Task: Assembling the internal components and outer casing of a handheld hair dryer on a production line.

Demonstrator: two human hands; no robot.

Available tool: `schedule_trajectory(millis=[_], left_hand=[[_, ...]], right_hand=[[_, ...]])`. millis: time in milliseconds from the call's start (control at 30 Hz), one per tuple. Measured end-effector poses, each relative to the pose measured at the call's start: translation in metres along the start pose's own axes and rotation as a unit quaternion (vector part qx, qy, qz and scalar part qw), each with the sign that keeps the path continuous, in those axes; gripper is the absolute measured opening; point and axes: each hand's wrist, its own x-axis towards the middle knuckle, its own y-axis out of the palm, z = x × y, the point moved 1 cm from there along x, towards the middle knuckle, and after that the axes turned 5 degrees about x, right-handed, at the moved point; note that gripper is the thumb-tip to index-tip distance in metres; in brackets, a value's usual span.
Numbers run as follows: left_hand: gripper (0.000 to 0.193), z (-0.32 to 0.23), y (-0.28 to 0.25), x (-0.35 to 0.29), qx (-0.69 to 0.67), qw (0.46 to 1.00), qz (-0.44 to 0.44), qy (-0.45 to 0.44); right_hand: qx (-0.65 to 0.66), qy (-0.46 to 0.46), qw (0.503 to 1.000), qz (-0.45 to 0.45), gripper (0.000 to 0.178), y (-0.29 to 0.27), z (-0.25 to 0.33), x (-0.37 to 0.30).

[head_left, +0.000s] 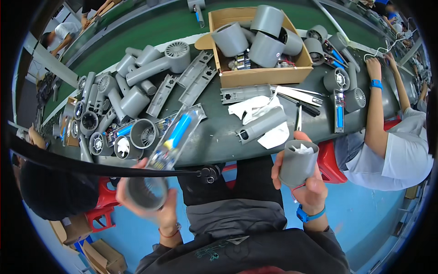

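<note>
Fingers of your left hand (168, 215) are curled around a grey cup (135, 194), its open mouth turned up; the picture is blurred there. At the cup's far side stands a clear tray (165, 153) with a blue battery (181, 125) in it; a black strap crosses between, so you cannot tell whether the two are joined. Your right hand (314, 194) is closed around another grey cup (296, 169), upright, with something white (302, 150) inside and a red wire (299, 186) below.

Beyond them on the bench (205, 144), from the left, you have a heap of grey housings (135, 101), then slim half shells (162, 96). Next comes a cardboard box (267, 78) full of more cups, and nearer you a grey shell (264, 125) lying on a white cloth (273, 139). A black-handled tool (311, 109) lies just right of it, then a second battery tray (339, 112). Farthest right is a co-worker's arm (375, 116).
</note>
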Motion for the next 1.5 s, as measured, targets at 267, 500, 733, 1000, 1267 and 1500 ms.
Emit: schedule_trajectory(millis=[267, 500, 733, 1000, 1267, 1500], left_hand=[[0.102, -0.001, -0.076, 0.024, -0.297, 0.95, -0.059, -0.078], [0.097, -0.056, 0.007, -0.029, -0.506, 0.686, 0.34, -0.398], [0.098, -0.063, 0.039, -0.052, -0.446, 0.7, 0.426, -0.359], [0.059, -0.055, 0.065, -0.057, -0.446, 0.776, 0.366, -0.253], [0.046, -0.057, 0.07, -0.044, -0.477, 0.686, 0.425, -0.348], [0.05, -0.046, 0.07, -0.046, -0.465, 0.676, 0.435, -0.371]], right_hand=[[-0.11, -0.027, 0.993, 0.012, 0.095, -0.023, 0.007, -0.014], [-0.262, -0.405, 0.874, 0.05, 0.1, 0.013, 0.005, -0.025], [-0.446, -0.401, 0.784, 0.16, 0.107, 0.025, 0.006, -0.017], [-0.483, -0.329, 0.809, 0.063, 0.083, 0.014, 0.001, -0.03], [-0.539, -0.167, 0.816, 0.123, 0.07, 0.021, 0.032, -0.015], [-0.553, -0.065, 0.824, 0.105, 0.061, 0.032, 0.034, -0.012]])
